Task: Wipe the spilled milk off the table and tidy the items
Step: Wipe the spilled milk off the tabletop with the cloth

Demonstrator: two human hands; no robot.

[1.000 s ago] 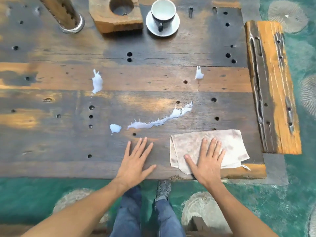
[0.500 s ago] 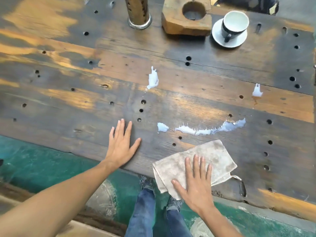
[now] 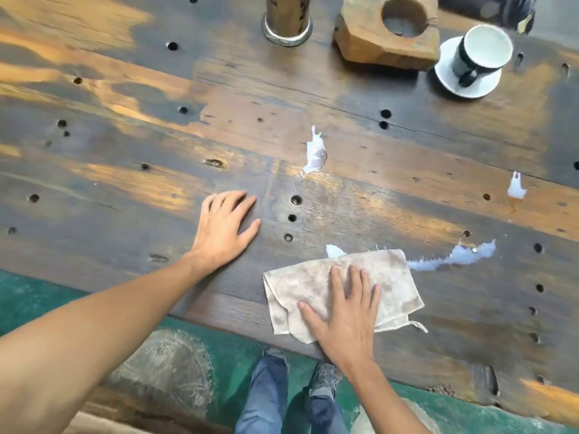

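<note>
Two hands are working: the right hand (image 3: 346, 311), fingers spread, is pressing a cloth (image 3: 316, 283) against the milk streak (image 3: 454, 257); beside the cloth, the left hand (image 3: 224, 228), fingers loosely together, is bracing on the table (image 3: 125, 189).

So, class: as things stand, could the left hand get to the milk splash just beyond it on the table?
Probably yes. The left hand rests flat on the table, holding nothing, and only bare wood lies between it and the milk splash. The right hand presses the cloth elsewhere.
</note>
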